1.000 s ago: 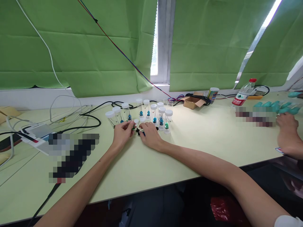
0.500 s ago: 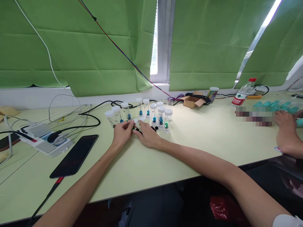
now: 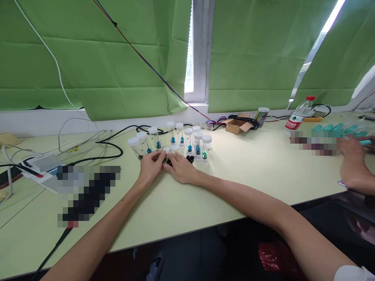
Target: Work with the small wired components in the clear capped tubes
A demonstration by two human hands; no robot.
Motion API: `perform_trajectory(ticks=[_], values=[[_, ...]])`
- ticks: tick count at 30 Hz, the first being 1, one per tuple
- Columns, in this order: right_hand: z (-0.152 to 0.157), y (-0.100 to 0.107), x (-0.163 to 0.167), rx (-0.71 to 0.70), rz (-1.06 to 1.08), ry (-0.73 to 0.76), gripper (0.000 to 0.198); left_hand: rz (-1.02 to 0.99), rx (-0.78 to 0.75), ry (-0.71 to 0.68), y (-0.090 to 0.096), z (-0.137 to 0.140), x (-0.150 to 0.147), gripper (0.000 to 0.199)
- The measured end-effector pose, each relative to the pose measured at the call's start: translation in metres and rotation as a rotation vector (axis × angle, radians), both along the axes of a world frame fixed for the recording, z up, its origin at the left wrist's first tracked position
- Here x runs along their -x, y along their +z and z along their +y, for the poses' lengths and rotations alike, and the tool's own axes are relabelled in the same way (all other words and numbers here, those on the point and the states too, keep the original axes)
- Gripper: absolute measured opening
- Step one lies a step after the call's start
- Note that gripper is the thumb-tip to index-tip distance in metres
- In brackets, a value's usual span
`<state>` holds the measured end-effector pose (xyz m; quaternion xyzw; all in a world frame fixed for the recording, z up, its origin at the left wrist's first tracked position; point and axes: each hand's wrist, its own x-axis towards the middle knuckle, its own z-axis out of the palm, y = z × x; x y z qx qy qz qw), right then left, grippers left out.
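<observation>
My left hand (image 3: 150, 167) is closed in a pinch; what lies between its fingertips is too small to name. Beside it, my right hand (image 3: 184, 168) rests low over the table, thumb and forefinger apart around small dark pieces (image 3: 168, 161). More black pieces (image 3: 190, 159) lie by its knuckles. Clear tubes with white caps stand around both hands. One capped tube (image 3: 206, 150) contains a green item, and another tube (image 3: 198, 146) contains a blue one. A tilted tube (image 3: 135, 147) is beyond my left hand. Low white caps (image 3: 174, 149) show just behind my fingers.
A pixelated dark shape (image 3: 93, 195) and a power strip (image 3: 49, 171) with cables are at left. An open cardboard box (image 3: 236, 127), a can (image 3: 261, 117) and a water bottle (image 3: 299, 115) stand farther back. At right, another person's hand (image 3: 353, 150) is near teal pieces (image 3: 331, 130).
My right fingers have drawn closer together and lower over the dark pieces. My left hand keeps its pinch. The view has shifted slightly. At right, the other person's hand now has a teal piece by it.
</observation>
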<state>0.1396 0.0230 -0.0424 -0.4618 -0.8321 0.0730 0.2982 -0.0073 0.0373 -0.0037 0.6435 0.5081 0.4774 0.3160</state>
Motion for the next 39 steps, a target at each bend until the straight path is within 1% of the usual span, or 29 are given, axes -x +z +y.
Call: perform_trajectory(ticks=[8,12,14,19,22,25,29,35,39], values=[[-0.01,0.006,-0.002,-0.085,-0.08,-0.076,0.042,0.035,-0.001,0.012,0.003,-0.004,0.0,0.033],[-0.014,0.012,-0.001,-0.102,-0.139,-0.087,0.046,0.022,0.007,0.018,0.004,-0.004,0.0,0.032],[-0.015,0.014,-0.001,-0.086,-0.136,-0.088,0.051,0.02,0.005,0.015,0.004,-0.004,0.0,0.032],[-0.018,0.019,-0.002,-0.014,0.009,-0.076,0.062,0.027,-0.012,0.007,0.003,-0.003,0.001,0.032],[-0.018,0.019,-0.002,0.045,0.039,-0.052,0.067,0.019,-0.011,0.005,0.003,-0.003,0.001,0.033],[-0.017,0.019,-0.002,0.092,0.039,-0.024,0.063,0.006,-0.009,-0.004,0.002,-0.002,0.001,0.033],[-0.018,0.02,-0.003,0.082,0.044,-0.016,0.06,-0.006,-0.016,-0.013,0.0,0.0,0.002,0.032],[-0.02,0.024,-0.003,0.102,0.04,-0.083,0.055,-0.005,0.001,-0.015,0.004,-0.004,0.0,0.033],[-0.018,0.023,-0.003,0.119,0.029,-0.143,0.042,-0.013,0.012,-0.016,0.005,-0.005,-0.001,0.032]])
